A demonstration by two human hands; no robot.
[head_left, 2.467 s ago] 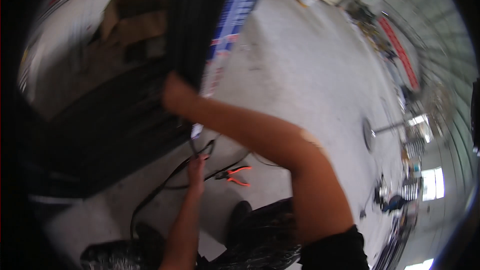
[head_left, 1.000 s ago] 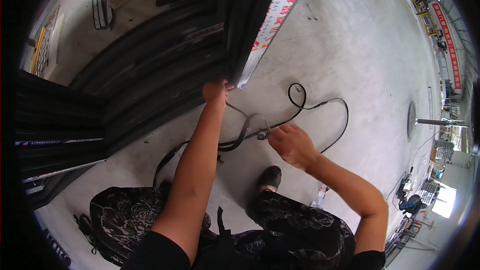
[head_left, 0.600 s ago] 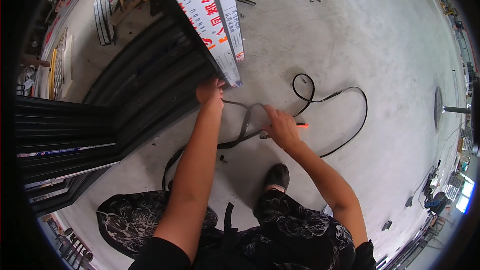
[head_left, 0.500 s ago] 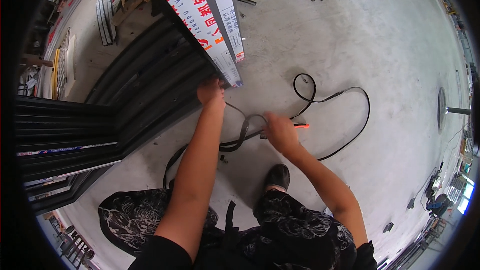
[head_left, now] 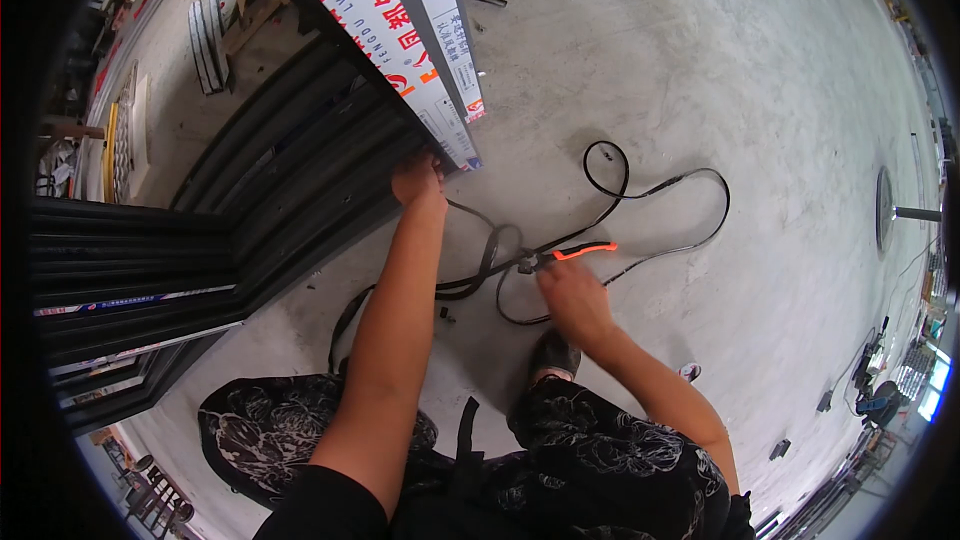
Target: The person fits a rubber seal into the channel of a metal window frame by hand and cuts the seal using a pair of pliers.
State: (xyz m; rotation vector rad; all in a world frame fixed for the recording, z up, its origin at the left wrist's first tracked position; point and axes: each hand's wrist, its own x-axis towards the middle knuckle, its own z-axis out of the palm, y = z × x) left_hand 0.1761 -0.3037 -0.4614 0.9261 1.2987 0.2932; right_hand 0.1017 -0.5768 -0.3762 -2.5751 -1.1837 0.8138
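Our left hand (head_left: pixel 418 180) curls against the edge of the dark frame (head_left: pixel 300 165), its grip hidden; the black strip (head_left: pixel 460 290) runs up to it, while most lies looped on the floor (head_left: pixel 800 140); we judge much handling left (any finished stretch is out of sight); our right hand (head_left: pixel 575 300) blurs near the orange-handled pliers (head_left: pixel 585 251), its fingers' hold unclear.
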